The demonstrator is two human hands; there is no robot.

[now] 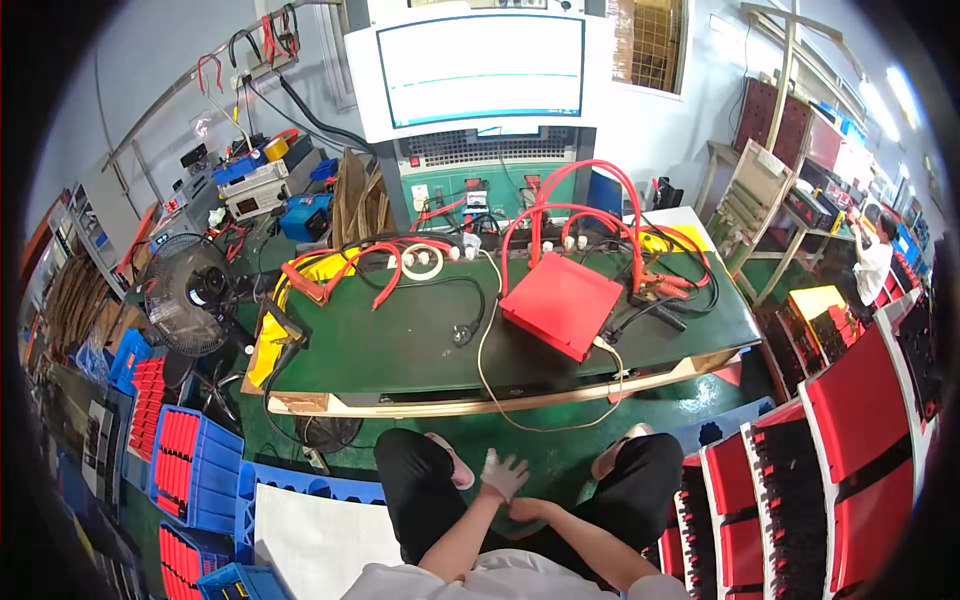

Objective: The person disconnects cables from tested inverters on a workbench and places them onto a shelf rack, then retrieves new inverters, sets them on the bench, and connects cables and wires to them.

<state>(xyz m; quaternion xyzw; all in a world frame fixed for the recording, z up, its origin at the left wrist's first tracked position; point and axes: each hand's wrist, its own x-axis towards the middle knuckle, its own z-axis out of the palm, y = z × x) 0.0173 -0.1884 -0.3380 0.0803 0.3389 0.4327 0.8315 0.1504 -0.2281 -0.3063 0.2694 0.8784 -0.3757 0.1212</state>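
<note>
Between my knees, my left hand (505, 474) wears a pale glove, its fingers spread and holding nothing. My right hand (524, 509) is curled close beside the left wrist, near the glove's cuff; what its fingers pinch, if anything, is too small to make out. On the green-topped bench (400, 350) ahead, beyond both hands, lies a red box-shaped unit (562, 305). A white cable (482, 365) plugs into the unit and loops over the bench's front edge. Red clamps (665, 285) with thick cables lie to its right.
A monitor (482, 72) stands behind the bench. At left are a black fan (195, 290) and blue crates (195, 465) of red parts. Racks of red cases (855, 420) rise close on my right. Another person (873, 262) sits at the far right.
</note>
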